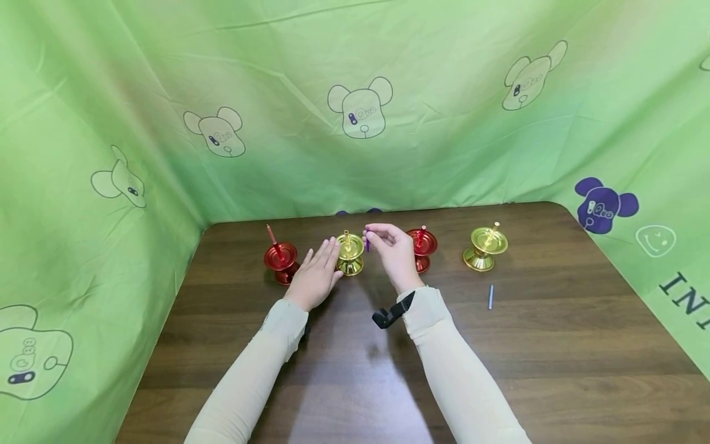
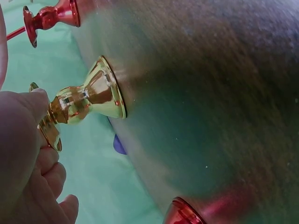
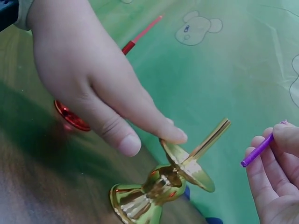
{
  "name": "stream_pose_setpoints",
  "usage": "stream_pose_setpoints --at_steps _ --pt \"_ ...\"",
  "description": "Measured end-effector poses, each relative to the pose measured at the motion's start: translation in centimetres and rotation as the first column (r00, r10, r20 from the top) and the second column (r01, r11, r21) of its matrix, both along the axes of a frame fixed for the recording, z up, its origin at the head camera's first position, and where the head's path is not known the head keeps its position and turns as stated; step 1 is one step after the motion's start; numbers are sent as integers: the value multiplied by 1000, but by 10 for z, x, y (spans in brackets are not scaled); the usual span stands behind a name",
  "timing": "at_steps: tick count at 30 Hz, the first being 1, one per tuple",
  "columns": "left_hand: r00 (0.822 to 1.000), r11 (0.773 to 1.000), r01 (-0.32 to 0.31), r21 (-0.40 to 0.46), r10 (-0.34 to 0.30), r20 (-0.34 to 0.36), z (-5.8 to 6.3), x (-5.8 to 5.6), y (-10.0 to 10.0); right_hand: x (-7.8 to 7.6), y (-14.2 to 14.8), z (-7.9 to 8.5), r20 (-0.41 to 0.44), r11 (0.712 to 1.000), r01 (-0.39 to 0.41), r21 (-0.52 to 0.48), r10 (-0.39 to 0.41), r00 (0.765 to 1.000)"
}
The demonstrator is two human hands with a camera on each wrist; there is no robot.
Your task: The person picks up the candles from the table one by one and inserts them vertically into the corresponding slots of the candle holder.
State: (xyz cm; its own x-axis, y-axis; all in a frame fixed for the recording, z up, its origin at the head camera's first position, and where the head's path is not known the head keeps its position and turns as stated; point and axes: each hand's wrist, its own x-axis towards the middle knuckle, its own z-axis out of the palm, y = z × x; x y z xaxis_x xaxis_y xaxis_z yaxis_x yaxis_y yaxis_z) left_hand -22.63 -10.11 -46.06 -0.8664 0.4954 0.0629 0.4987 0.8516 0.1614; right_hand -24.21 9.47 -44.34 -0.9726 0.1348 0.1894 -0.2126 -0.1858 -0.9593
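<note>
A purple stick [image 1: 367,239] was held in the right hand [image 1: 396,253], pinched between thumb and fingers, and it was carried above the table [image 1: 333,394] just to the right of a gold holder [image 1: 350,248]. In the right wrist view the stick was seen well clear of the open-topped tube [image 3: 208,137] that rose from the holder's dish. The left hand [image 1: 316,277] was laid against that same holder from the other side: its fingers were stretched out, the dish's rim was touched by a fingertip, and the thumb was kept apart from the fingers (no pinch was made there).

The gold holder was stood upright on its flared base. To its left, a red holder [image 1: 281,256] was placed, fitted with a red stick [image 1: 270,233] and partly covered by the left hand. To its right, a second red holder [image 1: 424,243] was partly hidden behind the right hand, and farther right another gold holder [image 1: 485,248] was set. A blue-grey stick [image 1: 490,297] was left lying in front of that last holder. A black device [image 1: 391,312] was worn at the right wrist, and the table was backed by a green cloth [image 1: 277,166] printed with mouse-eared heads.
</note>
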Motion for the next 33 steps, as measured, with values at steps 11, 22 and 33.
stream_pose_setpoints --at_steps 11,22,33 --pt "1000 1000 7 -10 -8 -16 3 1 0 -9 -4 10 -18 999 -3 42 4 1000" --pt "1000 1000 -7 -26 8 23 4 1 1 -16 -9 15 -21 1000 -26 15 27 999" --pt "1000 997 -20 -73 21 16 0 0 2 -20 -14 24 -64 999 -37 7 37 997"
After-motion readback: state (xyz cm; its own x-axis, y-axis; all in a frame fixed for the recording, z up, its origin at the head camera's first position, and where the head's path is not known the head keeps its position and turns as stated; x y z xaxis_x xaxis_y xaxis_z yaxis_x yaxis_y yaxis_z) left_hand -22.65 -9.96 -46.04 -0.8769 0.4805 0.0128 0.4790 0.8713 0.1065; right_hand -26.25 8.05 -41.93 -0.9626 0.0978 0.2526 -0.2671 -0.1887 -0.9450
